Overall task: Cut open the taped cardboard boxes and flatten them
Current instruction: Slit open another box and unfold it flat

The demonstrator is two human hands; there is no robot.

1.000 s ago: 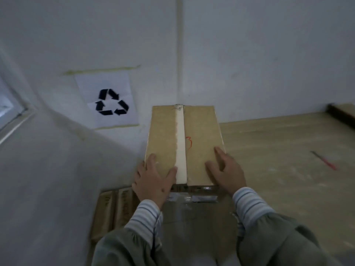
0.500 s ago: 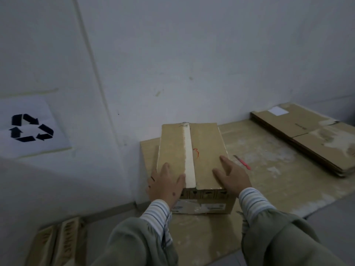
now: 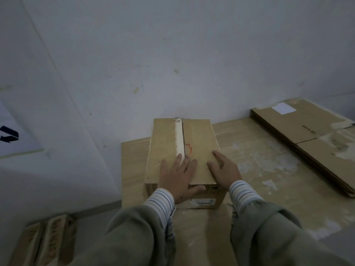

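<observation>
A brown cardboard box (image 3: 199,135) stands on a wooden board (image 3: 259,162) against the white wall. A pale strip runs down the middle of its top, with a dark seam beside it and a red mark to the right. A white label shows on its near face. My left hand (image 3: 179,175) lies flat on the top across the seam, thumb hanging over the near edge. My right hand (image 3: 223,169) rests flat on the right flap, fingers straight. Neither hand holds a tool.
Flattened cardboard boxes (image 3: 311,139) lie stacked on the board at the right. More cardboard pieces (image 3: 44,240) lean at the lower left. A recycling sign (image 3: 13,137) hangs on the left wall.
The view has swung right, away from the recycling sign. The box now sits on the board. My left hand slid right across the seam. The red tool seen earlier is out of sight.
</observation>
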